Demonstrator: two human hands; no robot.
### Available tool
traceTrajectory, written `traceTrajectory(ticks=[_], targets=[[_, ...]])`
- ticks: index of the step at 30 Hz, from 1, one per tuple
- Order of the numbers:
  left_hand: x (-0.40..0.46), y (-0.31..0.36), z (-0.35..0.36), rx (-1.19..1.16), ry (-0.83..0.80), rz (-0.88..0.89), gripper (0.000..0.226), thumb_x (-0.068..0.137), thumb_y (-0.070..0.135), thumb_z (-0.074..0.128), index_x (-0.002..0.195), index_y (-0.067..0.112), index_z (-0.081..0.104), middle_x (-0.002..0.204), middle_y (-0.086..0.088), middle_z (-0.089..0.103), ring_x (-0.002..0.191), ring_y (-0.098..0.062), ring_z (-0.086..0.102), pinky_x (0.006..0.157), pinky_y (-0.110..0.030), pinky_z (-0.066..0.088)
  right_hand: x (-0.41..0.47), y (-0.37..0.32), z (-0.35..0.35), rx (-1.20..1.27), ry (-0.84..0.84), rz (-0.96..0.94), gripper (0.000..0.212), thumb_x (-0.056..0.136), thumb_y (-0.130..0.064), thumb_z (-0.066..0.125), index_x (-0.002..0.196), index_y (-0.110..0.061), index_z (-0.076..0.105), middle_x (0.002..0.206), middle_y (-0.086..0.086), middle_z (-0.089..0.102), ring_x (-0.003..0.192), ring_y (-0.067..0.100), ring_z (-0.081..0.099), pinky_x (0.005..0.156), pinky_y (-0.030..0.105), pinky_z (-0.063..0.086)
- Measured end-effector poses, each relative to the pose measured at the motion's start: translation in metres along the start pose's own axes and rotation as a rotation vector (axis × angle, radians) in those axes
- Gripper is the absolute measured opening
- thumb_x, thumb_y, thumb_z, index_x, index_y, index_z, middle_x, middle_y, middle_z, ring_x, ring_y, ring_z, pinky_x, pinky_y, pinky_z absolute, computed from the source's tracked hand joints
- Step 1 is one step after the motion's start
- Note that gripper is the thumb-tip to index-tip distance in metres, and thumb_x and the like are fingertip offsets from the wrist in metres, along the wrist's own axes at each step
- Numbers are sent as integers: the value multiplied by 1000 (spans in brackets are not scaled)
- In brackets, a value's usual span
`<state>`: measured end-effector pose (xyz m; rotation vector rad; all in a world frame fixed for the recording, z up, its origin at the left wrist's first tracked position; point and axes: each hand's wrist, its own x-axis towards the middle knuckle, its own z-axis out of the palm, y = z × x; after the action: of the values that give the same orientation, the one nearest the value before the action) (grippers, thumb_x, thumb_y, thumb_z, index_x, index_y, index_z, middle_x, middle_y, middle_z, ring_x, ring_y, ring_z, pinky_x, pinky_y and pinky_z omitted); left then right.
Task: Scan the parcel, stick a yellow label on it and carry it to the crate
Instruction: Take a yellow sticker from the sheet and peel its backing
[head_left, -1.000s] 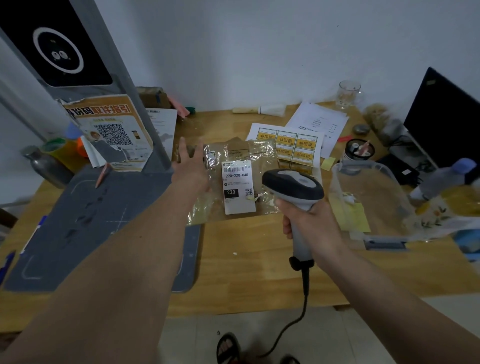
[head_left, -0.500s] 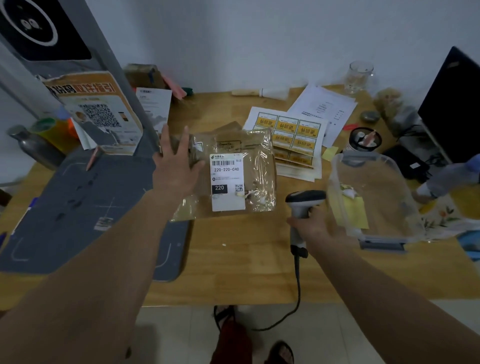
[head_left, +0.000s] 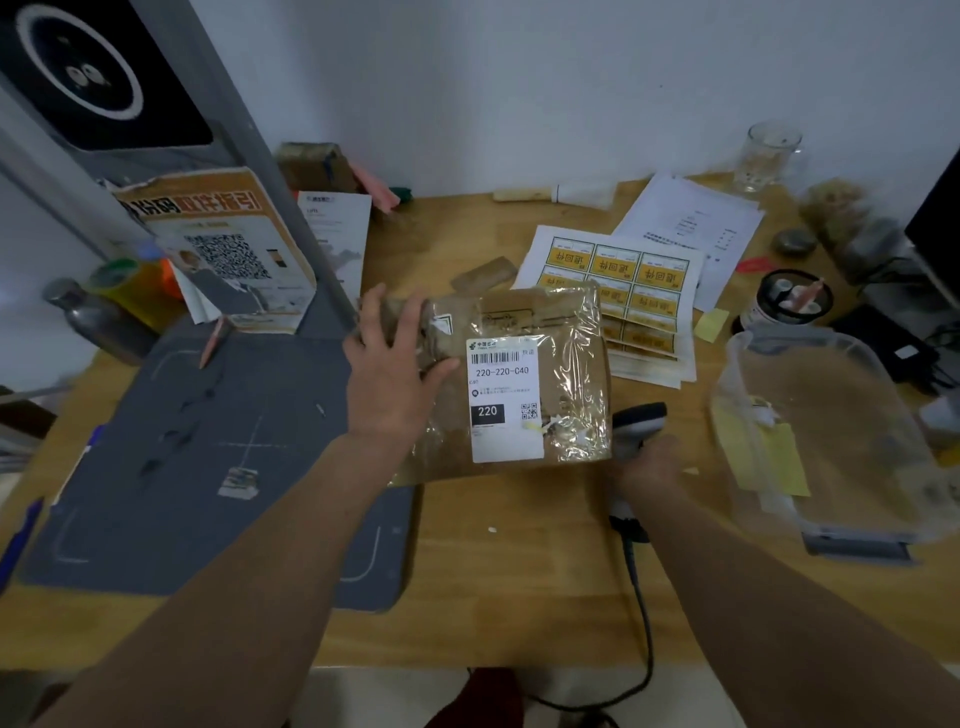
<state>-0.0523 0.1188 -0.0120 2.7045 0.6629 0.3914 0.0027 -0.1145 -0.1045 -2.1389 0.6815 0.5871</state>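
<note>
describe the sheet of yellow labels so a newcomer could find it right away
On the wooden desk, look just behind the brown parcel, right of centre. The sheet of yellow labels is a white page, partly tucked under the parcel's far edge. Unlike the plain printed papers behind, it carries a grid of yellow stickers.

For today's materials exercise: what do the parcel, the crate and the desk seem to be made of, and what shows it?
Parcel: brown cardboard or paper under clear glossy film, going by the wrinkles and glare.
Crate: clear, slightly cloudy plastic; the desk shows through its walls.
Desk: light wood or wood-look board, smooth matte; faint grain, so solid or veneer is unclear.
</note>
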Motion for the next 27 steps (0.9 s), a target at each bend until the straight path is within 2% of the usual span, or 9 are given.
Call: traceTrajectory(ticks=[3, 6, 8, 10, 12, 14, 17, 23, 27], targets=[[3, 0, -1, -14, -9, -1, 76, 81, 49, 65, 144, 40, 24, 158, 2, 5, 130, -37, 28, 77, -45, 52, 21, -5, 8, -188, 146, -12, 75, 76, -29, 62, 136, 5, 34, 130, 23, 45, 118, 37, 47, 100, 44, 41], [7, 1, -3, -35, -33, -25, 77, 80, 48, 66, 143, 45, 22, 159, 6, -2, 135, -35, 24, 82, -49, 52, -13, -44, -10, 36, 314, -97, 41, 87, -16, 57, 122, 3, 46, 118, 18, 55, 104, 28, 55, 88, 39, 45], [5, 3, -5, -83, -42, -62, 83, 79, 47, 68, 145, 46, 17, 160, 6, -11, 140, -33, 23, 91, -52, 48, -31, -68, -11, 313, 199, -230, 22, 98, -18, 41, 113, -4, 49, 100, 9, 55, 81, 17, 51, 74, 31, 39], [1, 2, -4, -221, -51, -210, 99, 78, 45, 72, 148, 42, 3, 160, -1, -15, 140, -31, 32, 98, -49, 44, -39, -82, -4, 395, 16, -336, 31, 100, -31, 31, 111, -9, 51, 93, 4, 52, 80, 17, 49, 74, 32, 38], [-2, 0, -2, -400, -98, -465, 107, 77, 46, 72, 151, 29, -3, 160, -12, 9, 137, -34, 37, 104, -48, 38, -45, -89, 0, 376, -88, -323, 35, 98, -40, 33, 111, -14, 53, 93, 3, 54, 87, 22, 52, 76, 35, 41], [-1, -3, -2, -444, -159, -579, 97, 76, 51, 71, 148, 15, 18, 147, -15, 42, 130, -36, 45, 103, -46, 40, -49, -91, -4, 379, -134, -281, 33, 97, -37, 38, 116, -16, 54, 98, 3, 59, 89, 23, 56, 77, 36, 45], [4, -6, -14, -368, -172, -567, 80, 76, 55, 68, 136, 11, 37, 132, -13, 55, 121, -35, 53, 97, -44, 44, -51, -96, -12, 378, -170, -280, 24, 95, -28, 42, 107, -16, 59, 90, 4, 59, 79, 20, 55, 75, 37, 49], [1, -11, -37, -177, -248, -519, 79, 79, 64, 57, 134, 11, 37, 130, -13, 55, 118, -36, 53, 90, -42, 43, -71, -106, -26, 262, -164, -291, 17, 92, -14, 41, 81, -11, 54, 64, 3, 45, 58, 18, 42, 61, 31, 36], [-14, -16, -34, -141, -324, -541, 71, 80, 63, 56, 126, 11, 40, 126, -14, 56, 114, -36, 55, 87, -41, 43, -72, -81, -15, 210, -170, -184, 15, 94, -13, 41, 100, -5, 53, 71, 5, 50, 62, 19, 47, 57, 30, 42]])
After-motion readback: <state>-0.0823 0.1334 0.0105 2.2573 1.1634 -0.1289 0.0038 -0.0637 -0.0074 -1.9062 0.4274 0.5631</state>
